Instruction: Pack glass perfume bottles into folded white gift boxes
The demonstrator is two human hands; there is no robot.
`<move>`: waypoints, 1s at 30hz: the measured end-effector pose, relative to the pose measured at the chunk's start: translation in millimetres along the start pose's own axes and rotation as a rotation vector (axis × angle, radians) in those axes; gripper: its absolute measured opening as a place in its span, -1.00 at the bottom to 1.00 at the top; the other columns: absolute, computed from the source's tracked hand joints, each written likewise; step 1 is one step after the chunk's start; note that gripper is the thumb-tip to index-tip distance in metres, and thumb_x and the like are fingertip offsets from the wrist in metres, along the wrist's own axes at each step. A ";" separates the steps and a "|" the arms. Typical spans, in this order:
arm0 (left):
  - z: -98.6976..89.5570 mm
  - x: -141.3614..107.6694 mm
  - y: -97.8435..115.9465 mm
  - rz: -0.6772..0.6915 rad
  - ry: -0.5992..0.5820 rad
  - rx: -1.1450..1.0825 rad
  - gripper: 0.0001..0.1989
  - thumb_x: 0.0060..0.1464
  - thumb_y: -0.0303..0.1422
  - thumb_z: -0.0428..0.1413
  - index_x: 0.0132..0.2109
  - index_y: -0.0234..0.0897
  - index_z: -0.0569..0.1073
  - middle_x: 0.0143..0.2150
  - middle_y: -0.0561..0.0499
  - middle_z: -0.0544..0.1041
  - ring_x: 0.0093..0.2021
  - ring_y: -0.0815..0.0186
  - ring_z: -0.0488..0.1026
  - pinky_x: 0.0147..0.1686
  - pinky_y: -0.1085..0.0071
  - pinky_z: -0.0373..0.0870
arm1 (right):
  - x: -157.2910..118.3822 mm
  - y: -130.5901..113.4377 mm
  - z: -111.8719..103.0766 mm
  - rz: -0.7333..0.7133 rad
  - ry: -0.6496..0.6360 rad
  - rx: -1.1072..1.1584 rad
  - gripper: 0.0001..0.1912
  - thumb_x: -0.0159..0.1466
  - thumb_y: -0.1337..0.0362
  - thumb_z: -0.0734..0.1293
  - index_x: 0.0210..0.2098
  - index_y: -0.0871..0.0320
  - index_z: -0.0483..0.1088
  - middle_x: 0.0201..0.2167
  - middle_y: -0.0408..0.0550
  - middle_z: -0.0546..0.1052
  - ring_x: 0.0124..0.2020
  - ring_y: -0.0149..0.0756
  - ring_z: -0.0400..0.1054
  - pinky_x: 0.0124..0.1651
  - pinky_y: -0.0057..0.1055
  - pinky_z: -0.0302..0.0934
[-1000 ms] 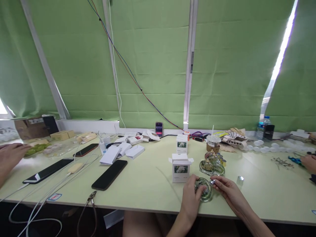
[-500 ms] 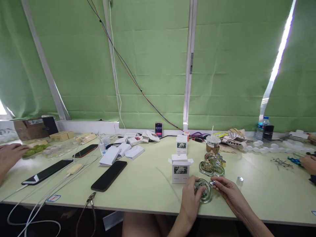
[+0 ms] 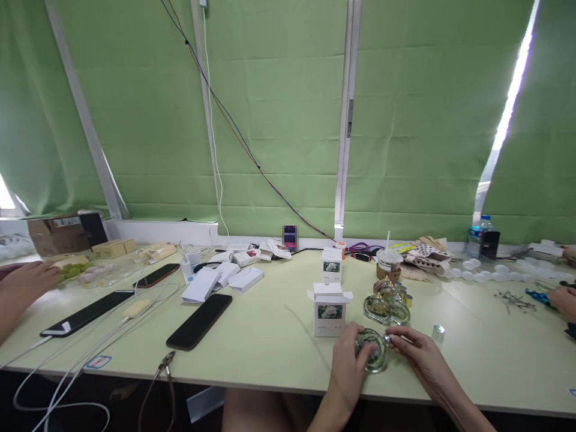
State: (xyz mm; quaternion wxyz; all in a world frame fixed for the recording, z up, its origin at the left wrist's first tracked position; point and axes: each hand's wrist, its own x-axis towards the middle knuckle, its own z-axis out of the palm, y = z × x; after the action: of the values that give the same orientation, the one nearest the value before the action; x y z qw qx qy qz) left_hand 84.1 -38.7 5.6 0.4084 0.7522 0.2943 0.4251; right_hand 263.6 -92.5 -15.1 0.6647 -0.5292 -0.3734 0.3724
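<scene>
My left hand (image 3: 348, 366) is wrapped round a round clear glass piece (image 3: 375, 354) near the table's front edge. At the glass's right side, my right hand (image 3: 416, 354) pinches a small silvery piece (image 3: 388, 339). Just behind my left hand stands a white box (image 3: 330, 318) with a flower picture and raised flaps, and a second white box (image 3: 332, 270) is behind it. Clear ornate glass items (image 3: 386, 307) lie beyond my hands. A small silvery cap (image 3: 438, 333) stands to the right of my right hand.
A dark phone (image 3: 199, 321), folded white boxes (image 3: 216, 281) and cables are at the left. A lidded cup (image 3: 389, 263) stands behind the glass items. Another person's hand (image 3: 29, 288) is at far left, another (image 3: 562, 300) at far right.
The view has shifted very slightly. Both my hands keep their grips at nearly the same spot. The other person's hand at the left has moved a little to the right.
</scene>
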 end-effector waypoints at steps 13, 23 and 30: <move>-0.3 -0.7 -1.2 0.022 -0.011 0.014 -0.84 0.03 -0.47 0.05 -0.19 -0.24 0.40 -0.20 -0.05 0.50 -0.16 0.18 0.41 -0.12 0.32 0.27 | -6.2 -2.8 2.6 -0.085 -0.038 -0.135 -0.78 0.00 0.13 0.47 -0.38 0.10 0.56 -0.39 -0.11 0.58 -0.35 -0.23 0.45 -0.24 -0.42 0.35; 0.0 -1.8 0.6 0.050 -0.007 0.048 -0.80 0.00 -0.54 0.01 -0.21 -0.24 0.40 -0.24 -0.02 0.48 -0.19 0.21 0.40 -0.15 0.35 0.28 | -8.2 -4.9 6.2 -0.101 -0.054 -0.234 -0.70 0.01 0.04 0.44 -0.40 0.15 0.54 -0.51 -0.09 0.57 -0.49 -0.26 0.45 -0.37 -0.42 0.37; 0.9 -0.8 -3.6 0.073 -0.023 0.056 -0.79 0.00 -0.56 0.01 -0.19 -0.24 0.40 -0.24 -0.01 0.46 -0.19 0.23 0.39 -0.16 0.39 0.26 | -7.3 7.9 9.7 -0.043 -0.092 -0.256 -0.53 0.05 -0.15 0.33 -0.42 0.17 0.44 -0.71 -0.19 0.42 -0.74 -0.34 0.34 -0.68 -0.46 0.24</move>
State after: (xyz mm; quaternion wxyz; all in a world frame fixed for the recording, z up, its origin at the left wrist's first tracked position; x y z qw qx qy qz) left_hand 84.2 -37.9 2.0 0.3751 0.7783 0.2738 0.4226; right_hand 250.9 -93.7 -22.0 0.5816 -0.5840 -0.4591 0.3314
